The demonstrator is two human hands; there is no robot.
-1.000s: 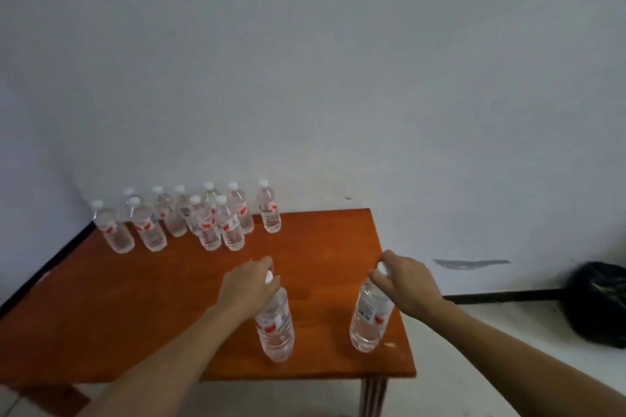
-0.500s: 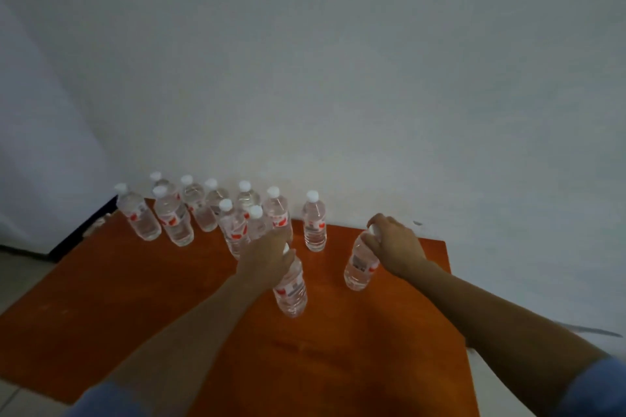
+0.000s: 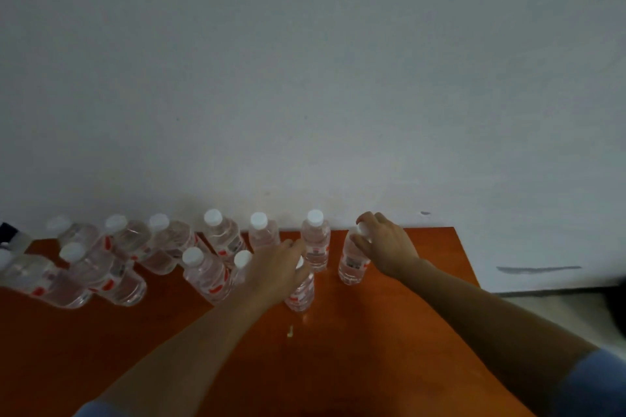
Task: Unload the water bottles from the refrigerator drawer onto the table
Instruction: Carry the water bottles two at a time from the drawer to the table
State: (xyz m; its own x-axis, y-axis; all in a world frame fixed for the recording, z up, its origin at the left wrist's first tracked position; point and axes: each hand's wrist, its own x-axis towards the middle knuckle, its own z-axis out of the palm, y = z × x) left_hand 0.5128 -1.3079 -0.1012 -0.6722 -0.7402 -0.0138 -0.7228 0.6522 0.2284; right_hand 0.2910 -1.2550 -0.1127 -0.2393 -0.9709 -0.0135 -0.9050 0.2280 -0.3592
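Two bottles [image 3: 352, 264], caps [image 3: 363, 229] within curled fingers [image 3: 370, 218]

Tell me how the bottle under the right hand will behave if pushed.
The bottle looks full, so probably heavy for its size. Tall and narrow, held at the top by the right hand, it may tip if pushed high. Its clear plastic likely dents under a squeeze.

Leftmost bottle [image 3: 37, 281] runs off the left edge
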